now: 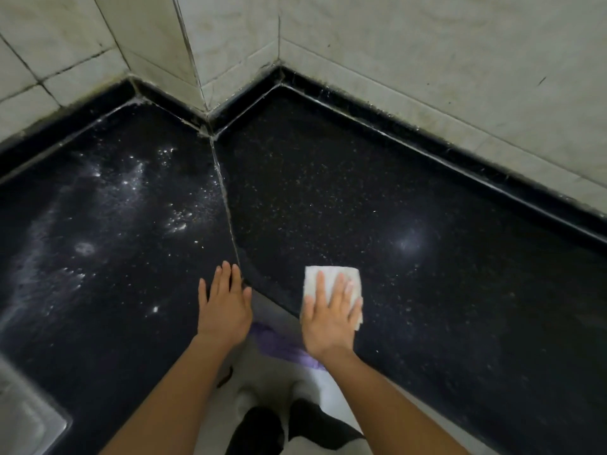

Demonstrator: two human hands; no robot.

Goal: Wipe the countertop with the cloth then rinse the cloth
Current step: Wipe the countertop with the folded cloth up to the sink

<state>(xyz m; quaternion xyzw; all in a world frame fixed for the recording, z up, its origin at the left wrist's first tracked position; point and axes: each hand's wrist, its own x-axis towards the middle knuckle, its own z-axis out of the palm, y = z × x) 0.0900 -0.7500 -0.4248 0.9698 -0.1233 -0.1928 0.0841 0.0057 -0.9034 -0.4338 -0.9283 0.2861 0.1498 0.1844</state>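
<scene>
My right hand [330, 318] is flat on top of the cloth [355, 275], fingers straight and slightly spread, palm pressing it down onto the countertop [410, 178]. I'm not gripping it, just pushing flat. The cloth is white and folded into a rough square. It sits on the right-hand slab, close to the front edge, with its far edge and right side showing past my fingertips.

My left hand [225, 308] is open too, fingers straight and close together, resting palm-down on the left-hand slab near its front edge. It holds nothing. Its fingertips lie just beside the pale seam [226, 201] that runs from the wall corner down between the two slabs.

The stone is black and speckled. The left slab carries whitish wet smears and bright droplets [131, 192] across its middle. The right slab looks more even, with one soft glare spot [409, 241] well beyond the cloth.

Pale wall tiles [427, 54] rise behind, above a dark raised strip along the back of the counter. A corner of the steel sink [24, 418] shows at the lower left. Between my forearms, below the counter edge, there's something purple [282, 346]; I can't tell what it is.
</scene>
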